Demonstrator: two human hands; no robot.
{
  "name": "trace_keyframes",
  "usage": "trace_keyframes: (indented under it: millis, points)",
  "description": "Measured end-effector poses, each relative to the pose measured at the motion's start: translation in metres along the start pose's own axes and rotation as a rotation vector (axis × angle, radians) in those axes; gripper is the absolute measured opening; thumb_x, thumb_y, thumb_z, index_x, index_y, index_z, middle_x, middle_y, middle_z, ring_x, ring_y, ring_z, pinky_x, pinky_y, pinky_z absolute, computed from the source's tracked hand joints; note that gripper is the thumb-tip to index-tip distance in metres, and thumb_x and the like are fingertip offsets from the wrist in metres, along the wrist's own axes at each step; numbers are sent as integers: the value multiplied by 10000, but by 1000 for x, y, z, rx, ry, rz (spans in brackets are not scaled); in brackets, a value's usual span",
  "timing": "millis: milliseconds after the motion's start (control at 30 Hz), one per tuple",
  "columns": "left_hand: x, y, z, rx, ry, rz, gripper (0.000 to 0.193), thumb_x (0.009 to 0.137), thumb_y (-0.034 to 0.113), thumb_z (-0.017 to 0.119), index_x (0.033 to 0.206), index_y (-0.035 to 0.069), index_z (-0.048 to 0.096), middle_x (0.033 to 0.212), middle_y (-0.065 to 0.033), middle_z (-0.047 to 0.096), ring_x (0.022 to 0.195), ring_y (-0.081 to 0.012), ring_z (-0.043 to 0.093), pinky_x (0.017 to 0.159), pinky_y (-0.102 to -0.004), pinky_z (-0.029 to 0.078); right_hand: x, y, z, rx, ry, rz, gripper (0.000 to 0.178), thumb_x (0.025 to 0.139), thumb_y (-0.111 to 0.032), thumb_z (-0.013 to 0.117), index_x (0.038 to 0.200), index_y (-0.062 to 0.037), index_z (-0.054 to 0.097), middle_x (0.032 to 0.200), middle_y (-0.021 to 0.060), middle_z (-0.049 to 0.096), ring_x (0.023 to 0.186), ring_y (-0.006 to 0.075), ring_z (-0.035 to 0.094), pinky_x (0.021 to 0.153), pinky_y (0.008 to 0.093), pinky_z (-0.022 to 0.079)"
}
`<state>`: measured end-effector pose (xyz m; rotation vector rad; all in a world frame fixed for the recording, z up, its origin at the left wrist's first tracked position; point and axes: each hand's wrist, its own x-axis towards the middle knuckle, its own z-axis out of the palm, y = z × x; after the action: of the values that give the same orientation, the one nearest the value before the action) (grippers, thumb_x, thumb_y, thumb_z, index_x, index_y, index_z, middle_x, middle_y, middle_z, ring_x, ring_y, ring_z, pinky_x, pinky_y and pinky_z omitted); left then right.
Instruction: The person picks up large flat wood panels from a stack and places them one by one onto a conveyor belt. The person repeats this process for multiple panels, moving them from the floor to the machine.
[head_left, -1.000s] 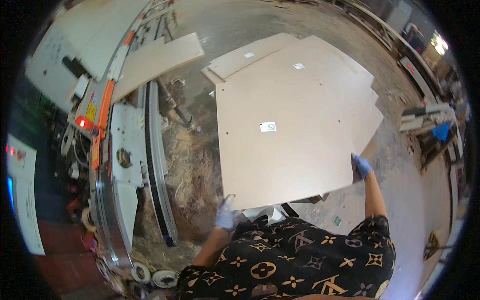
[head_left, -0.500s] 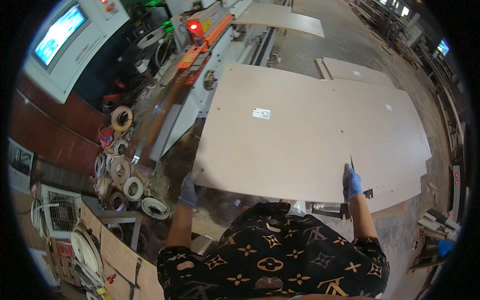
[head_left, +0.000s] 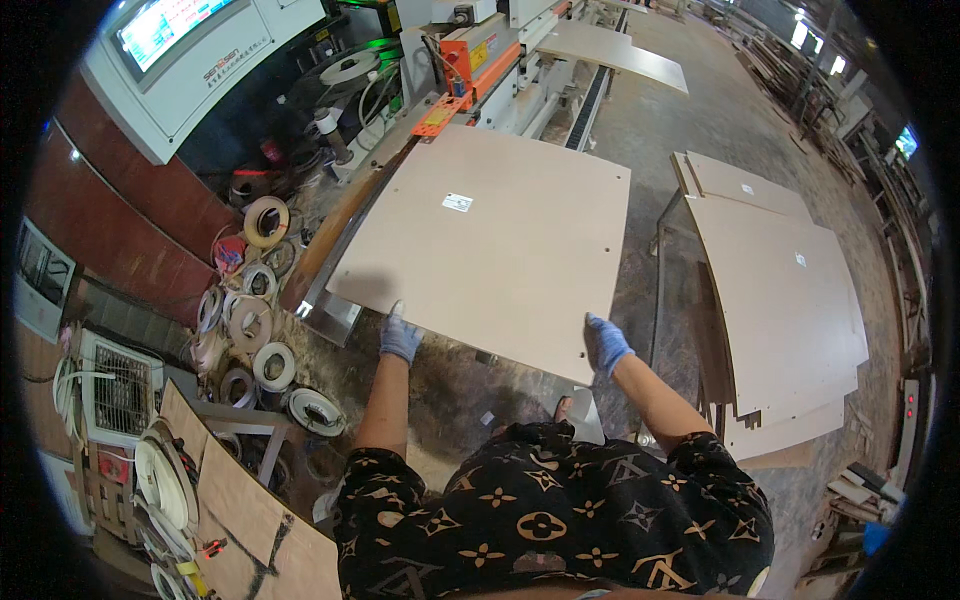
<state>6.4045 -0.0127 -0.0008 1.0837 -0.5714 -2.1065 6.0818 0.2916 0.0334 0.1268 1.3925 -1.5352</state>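
A large beige board panel with a small white label and several drilled holes extends in front of me, its far left side over the machine's long table. My left hand, in a blue glove, holds the near edge toward the left corner, thumb on top and fingers hidden underneath. At the near right corner, my right hand, also gloved in blue, grips the right edge; part of its fingers is hidden. An orange machine head stands beyond the panel's far left corner.
A stack of similar panels rests on a stand to the right. On the left are a machine console and several edge-banding rolls on the floor. Another panel lies farther along the machine. A bench stands at the lower left.
The panel has moved left, away from the stack and onto the machine table, turning slightly. My right hand has come left with it, closer to my left hand. The view has shifted too.
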Motion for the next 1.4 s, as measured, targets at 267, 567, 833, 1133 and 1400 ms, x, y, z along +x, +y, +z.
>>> trace_keyframes:
  millis: [267,567,833,1133,1400]
  points:
    - [22,-11,75,-123,214,243,627,922,536,483,1395,127,430,1401,-94,471,1240,-300,485,1038,-462,388,19,-18,49,206,161,-184,353,878,-55,625,1208,-8,507,1135,111,619,996,248,595,871,382,481]
    - [78,0,118,-195,164,142,686,931,565,388,1429,93,389,1455,-129,408,1303,-349,405,1090,-509,297,62,-77,54,205,168,161,449,998,-392,366,1257,-58,519,1255,128,579,1125,274,532,972,370,377]
    - [197,13,203,-303,-58,41,604,938,452,401,1421,90,389,1444,-146,411,1255,-348,446,1062,-490,326,151,-169,42,313,-221,110,431,963,-361,452,1239,-34,502,1273,154,557,1115,316,546,876,479,457]
    - [248,9,315,226,86,99,556,919,260,490,1423,74,348,1413,-186,412,1226,-326,474,988,-469,418,100,-216,-42,210,330,-277,375,872,-319,668,1160,-90,594,1077,60,617,908,183,558,750,336,468]
    - [184,-78,367,637,-67,1007,583,903,90,568,1425,60,311,1385,-221,412,1201,-306,498,923,-450,499,-110,-77,-274,999,1169,-357,373,903,-426,581,1161,-158,586,1042,35,646,841,195,621,696,408,488]
